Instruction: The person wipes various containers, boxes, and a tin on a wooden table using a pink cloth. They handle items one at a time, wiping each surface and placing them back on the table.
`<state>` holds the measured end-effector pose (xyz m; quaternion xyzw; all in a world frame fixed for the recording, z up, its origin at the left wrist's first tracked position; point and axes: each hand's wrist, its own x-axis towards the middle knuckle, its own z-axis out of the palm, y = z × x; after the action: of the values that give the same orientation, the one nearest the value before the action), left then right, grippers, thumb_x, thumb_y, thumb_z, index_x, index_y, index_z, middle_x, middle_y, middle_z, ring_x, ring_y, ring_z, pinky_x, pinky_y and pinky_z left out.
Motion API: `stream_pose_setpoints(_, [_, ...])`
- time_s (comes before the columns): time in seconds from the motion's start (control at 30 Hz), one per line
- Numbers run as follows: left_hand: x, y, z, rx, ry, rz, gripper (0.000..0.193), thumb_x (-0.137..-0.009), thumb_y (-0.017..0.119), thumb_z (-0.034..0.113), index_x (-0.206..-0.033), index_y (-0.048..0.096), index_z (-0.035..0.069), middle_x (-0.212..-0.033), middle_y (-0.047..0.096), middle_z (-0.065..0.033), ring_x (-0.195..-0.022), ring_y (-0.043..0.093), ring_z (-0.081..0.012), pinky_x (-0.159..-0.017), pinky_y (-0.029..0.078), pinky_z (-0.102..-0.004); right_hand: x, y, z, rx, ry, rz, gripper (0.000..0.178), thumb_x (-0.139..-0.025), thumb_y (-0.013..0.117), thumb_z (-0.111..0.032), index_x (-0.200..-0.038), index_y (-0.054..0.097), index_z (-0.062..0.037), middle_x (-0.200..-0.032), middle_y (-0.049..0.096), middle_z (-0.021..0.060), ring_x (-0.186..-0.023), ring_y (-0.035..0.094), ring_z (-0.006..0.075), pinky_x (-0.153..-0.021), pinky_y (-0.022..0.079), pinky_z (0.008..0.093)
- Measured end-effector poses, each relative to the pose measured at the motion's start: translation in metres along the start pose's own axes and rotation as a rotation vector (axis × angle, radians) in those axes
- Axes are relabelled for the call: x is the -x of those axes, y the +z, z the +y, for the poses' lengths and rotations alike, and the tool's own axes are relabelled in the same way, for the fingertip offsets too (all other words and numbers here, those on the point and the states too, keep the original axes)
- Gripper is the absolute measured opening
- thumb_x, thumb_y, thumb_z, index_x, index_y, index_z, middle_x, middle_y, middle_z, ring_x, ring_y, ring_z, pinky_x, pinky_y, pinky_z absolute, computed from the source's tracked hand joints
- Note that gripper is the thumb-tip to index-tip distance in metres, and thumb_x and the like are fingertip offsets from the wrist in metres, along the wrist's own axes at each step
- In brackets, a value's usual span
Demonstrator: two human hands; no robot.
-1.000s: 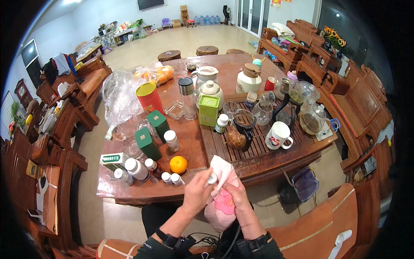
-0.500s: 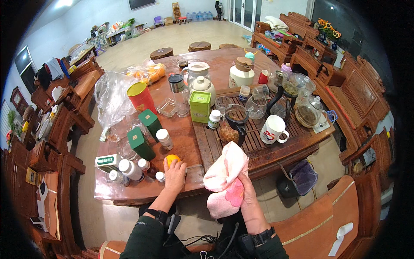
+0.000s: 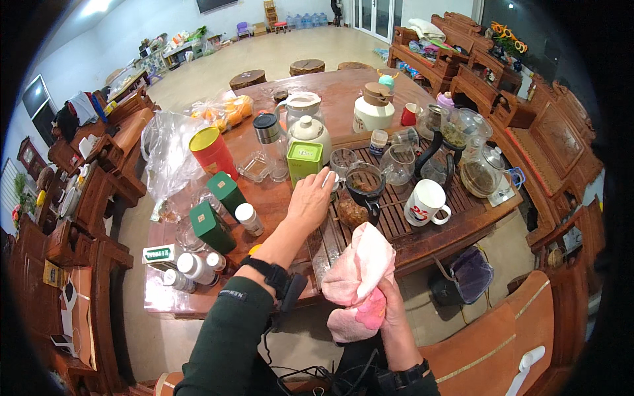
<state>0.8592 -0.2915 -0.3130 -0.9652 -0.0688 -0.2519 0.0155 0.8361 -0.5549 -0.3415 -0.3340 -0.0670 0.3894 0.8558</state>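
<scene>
My left hand (image 3: pixel 310 201) reaches over the table to a small white bottle (image 3: pixel 336 179) beside the green tin (image 3: pixel 304 160). Its fingers are stretched out and cover most of that bottle; the thumb's contact is hidden. In my right hand (image 3: pixel 391 307) is a pink-and-white towel (image 3: pixel 362 270), bunched up and held above the table's near edge. Just beyond the towel stands a dark-rimmed glass pitcher (image 3: pixel 365 181) with a brown lump (image 3: pixel 352 212) by its base. Under my left forearm an orange (image 3: pixel 255 249) peeks out.
A slatted tea tray (image 3: pixel 396 208) carries a white mug (image 3: pixel 424 202), glass pots and cups. Left of my arm stand dark green boxes (image 3: pixel 212 228), several white-capped bottles (image 3: pixel 195 268) and a red canister (image 3: pixel 213 153). A bin (image 3: pixel 460 277) is on the floor at right.
My left hand has left the orange and moved forward and right to the small white bottle by the green tin. My right hand keeps the towel, shifted slightly right.
</scene>
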Motion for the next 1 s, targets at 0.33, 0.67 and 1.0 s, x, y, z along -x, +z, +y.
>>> stream_pose_setpoints(0.33, [-0.012, 0.027, -0.002, 0.088, -0.169, -0.17, 0.045, -0.082, 0.05, 0.003, -0.126, 0.048, 0.007, -0.121, 0.052, -0.0148, -0.101, 0.057, -0.034, -0.084, 0.048, -0.0439, -0.001, -0.009, 0.002, -0.022, -0.031, -0.013, 0.064, -0.086, 0.064, -0.017, -0.141, 0.033, -0.0031, -0.132, 0.049, 0.0103, -0.118, 0.051, 0.0209, -0.102, 0.04, 0.0336])
stream_pose_setpoints(0.67, [-0.002, 0.033, 0.001, 0.269, -0.304, -0.006, 0.036, -0.077, 0.063, 0.004, -0.111, 0.049, 0.006, -0.112, 0.052, -0.0159, -0.1, 0.056, -0.037, -0.08, 0.048, -0.0463, -0.004, -0.009, 0.008, 0.042, -0.012, 0.005, 0.069, -0.087, 0.06, -0.018, -0.144, 0.026, -0.0029, -0.14, 0.042, 0.0114, -0.127, 0.044, 0.0228, -0.108, 0.033, 0.0351])
stream_pose_setpoints(1.0, [0.058, -0.028, 0.007, 1.401, -0.69, 0.128, 0.042, -0.083, 0.066, 0.004, -0.121, 0.047, 0.003, -0.109, 0.059, -0.0081, -0.099, 0.059, -0.0172, -0.082, 0.049, -0.0298, -0.02, 0.004, 0.01, 0.039, -0.151, 0.095, 0.063, -0.088, 0.063, -0.016, -0.141, 0.031, -0.0035, -0.134, 0.046, 0.0107, -0.119, 0.05, 0.0214, -0.101, 0.042, 0.0354])
